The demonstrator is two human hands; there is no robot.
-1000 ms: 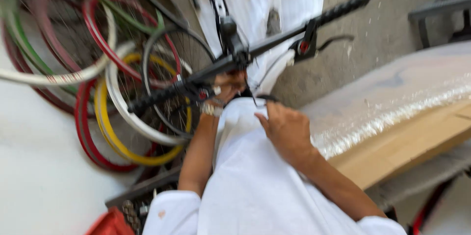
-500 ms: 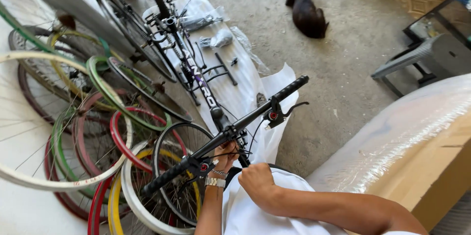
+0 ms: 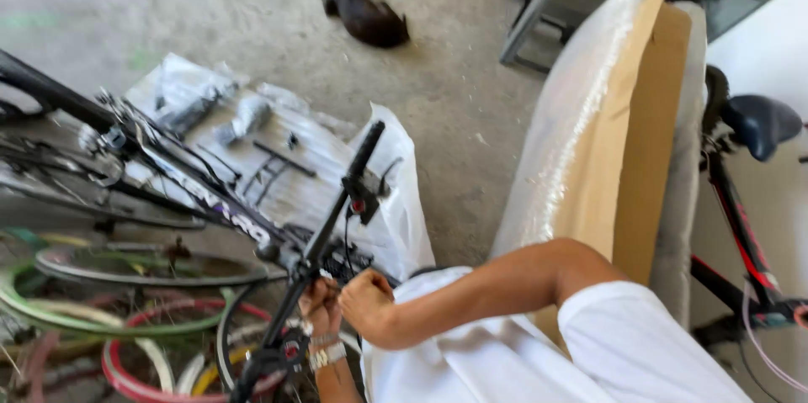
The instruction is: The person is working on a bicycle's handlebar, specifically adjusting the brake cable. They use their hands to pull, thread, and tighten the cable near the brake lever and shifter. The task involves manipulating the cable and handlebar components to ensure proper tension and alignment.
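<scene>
Here, line by line:

Left hand: the left hand [image 3: 320, 306], a metal watch at its wrist, is closed narrow around the middle of the black handlebar [image 3: 324, 230], near the stem.

Right hand: the right hand [image 3: 366, 302] sits just beside the left, curled into a fist at the same clamp area; whether it grips a tool or the bar itself I cannot tell.

Where the bar lies: it runs up and away from both hands to a rubber grip [image 3: 369, 146], with a brake lever [image 3: 366, 201] between that grip and the hands; the bike frame [image 3: 194, 188] stretches off to the left of the hands.

Handling: likely stiff, light metal tubing, free to swing at the stem; the grip ends look rubbery and sure, the bare middle smoother, so the grips or the clamp zone seem the best hold.

Around: coloured wheel rims [image 3: 126, 344] lie below-left of the hands, a plastic sheet [image 3: 278, 167] with small parts beyond them, a dark dog [image 3: 362, 12] far off on the concrete floor [image 3: 454, 108].

Change: the view has swung right since half a second ago, so a wrapped cardboard panel [image 3: 623, 134] and a blue saddle [image 3: 757, 121] now show; both hands stay at the bar's middle.
</scene>
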